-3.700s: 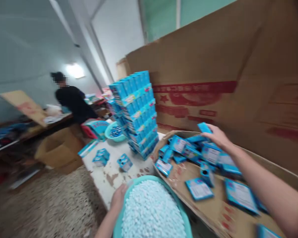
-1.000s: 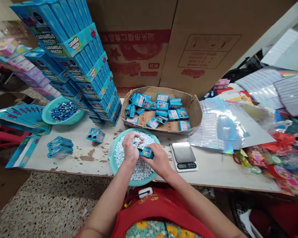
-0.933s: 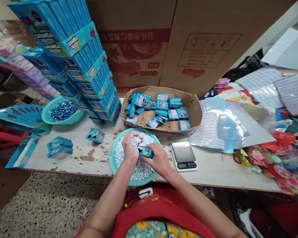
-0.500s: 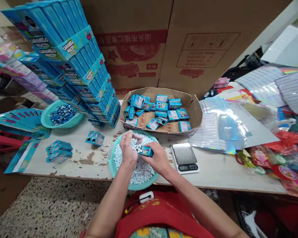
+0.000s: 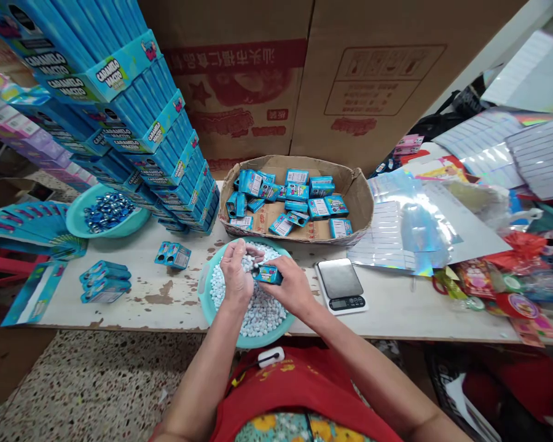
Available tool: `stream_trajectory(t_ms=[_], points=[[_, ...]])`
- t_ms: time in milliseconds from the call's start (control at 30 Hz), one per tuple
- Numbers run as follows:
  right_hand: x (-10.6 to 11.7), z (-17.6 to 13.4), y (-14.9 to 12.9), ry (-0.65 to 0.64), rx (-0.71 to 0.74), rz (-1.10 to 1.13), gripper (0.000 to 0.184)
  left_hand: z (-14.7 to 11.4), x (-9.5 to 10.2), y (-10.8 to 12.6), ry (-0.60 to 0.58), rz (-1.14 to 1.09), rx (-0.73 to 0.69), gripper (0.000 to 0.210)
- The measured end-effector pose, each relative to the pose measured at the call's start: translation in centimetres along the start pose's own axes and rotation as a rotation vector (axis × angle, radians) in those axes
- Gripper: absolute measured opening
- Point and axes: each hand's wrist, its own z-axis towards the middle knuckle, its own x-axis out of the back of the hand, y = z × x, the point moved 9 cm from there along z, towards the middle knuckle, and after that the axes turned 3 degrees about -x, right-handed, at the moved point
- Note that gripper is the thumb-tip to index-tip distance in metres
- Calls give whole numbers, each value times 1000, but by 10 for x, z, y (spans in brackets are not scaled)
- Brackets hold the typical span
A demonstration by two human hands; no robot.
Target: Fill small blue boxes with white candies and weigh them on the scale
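Over a turquoise basin of small white candies, my two hands meet. My right hand grips a small blue candy box, its end turned toward the other hand. Cupped beside it, my left hand holds some of the white candies against the end of the box. Whether candies are inside the box I cannot tell. Just behind the basin is a cut-down cardboard box with many small blue boxes lying in it.
A digital scale sits to the right, near shiny plastic sheets. Tall stacks of blue display boxes rise at the left. A second basin holds blue-wrapped pieces. Several small boxes lie on the table.
The camera view has shifted slightly. My hands stay over the basin, and the blue box in my right hand has turned a little, its end closer to my left palm.
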Motion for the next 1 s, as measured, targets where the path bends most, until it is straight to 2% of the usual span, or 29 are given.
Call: stream_trajectory(t_ms=[333,500,733,1000], points=[[1,-3,-5,28,4,8,30,-5,-1,9,-14,62,-108,23],[1,-5,-4,43,6,23,31,-7,-4,13,-38,57,-161,28],[6,-9,-6,64,0,43,30,-8,-3,10,-3,46,-87,24],[8,-9,-5,103,-8,164,27,-14,-14,15,-95,-2,-66,23]])
